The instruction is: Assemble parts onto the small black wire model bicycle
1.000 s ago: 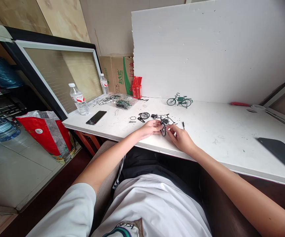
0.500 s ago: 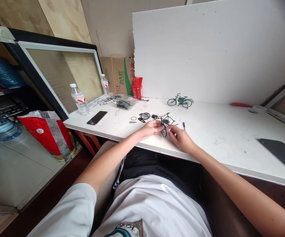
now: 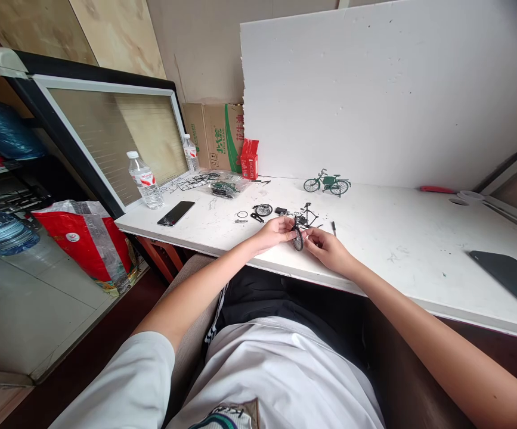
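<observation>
A small black model bicycle [image 3: 302, 223], partly built, stands near the front edge of the white table [image 3: 401, 238]. My left hand [image 3: 272, 233] pinches it at its near wheel from the left. From the right, my right hand [image 3: 327, 249] closes its fingers on the same wheel end. A loose wheel [image 3: 263, 210], a thin ring [image 3: 241, 214] and small black parts lie just behind my left hand. A finished green model bicycle [image 3: 327, 182] stands farther back.
A black phone [image 3: 176, 213] and a water bottle [image 3: 144, 180] sit at the table's left end, with a second bottle [image 3: 190, 152], part frames in a plastic bag [image 3: 222, 186], a red carton [image 3: 249, 158] and a cardboard box [image 3: 216, 136] behind. A dark tablet [image 3: 508, 277] lies far right.
Both hands stay on the black model bicycle and have shifted only slightly; the model has tilted a little between them. The view has drifted a touch.
</observation>
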